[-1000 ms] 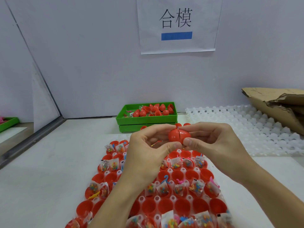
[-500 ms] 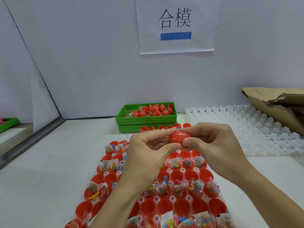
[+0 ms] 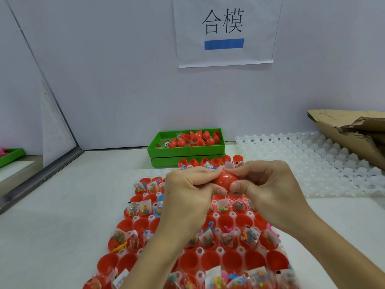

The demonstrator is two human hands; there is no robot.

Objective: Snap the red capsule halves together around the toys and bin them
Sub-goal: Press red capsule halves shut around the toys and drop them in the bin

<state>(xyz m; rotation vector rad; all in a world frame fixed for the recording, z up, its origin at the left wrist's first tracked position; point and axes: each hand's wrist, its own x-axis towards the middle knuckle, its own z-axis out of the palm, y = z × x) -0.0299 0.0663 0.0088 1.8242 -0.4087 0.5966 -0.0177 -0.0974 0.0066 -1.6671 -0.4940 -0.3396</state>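
A white paper sign [image 3: 226, 32] hangs on the pale back wall [image 3: 116, 69], printed with two black characters above a blue bar [image 3: 224, 44]. On the white counter [image 3: 52, 226], an empty white plastic grid tray [image 3: 308, 163] lies at the right, its far right corner under a torn brown cardboard box [image 3: 354, 132]. A grey metal rail [image 3: 39, 176] runs along the counter's left edge below a white side partition [image 3: 56, 122].
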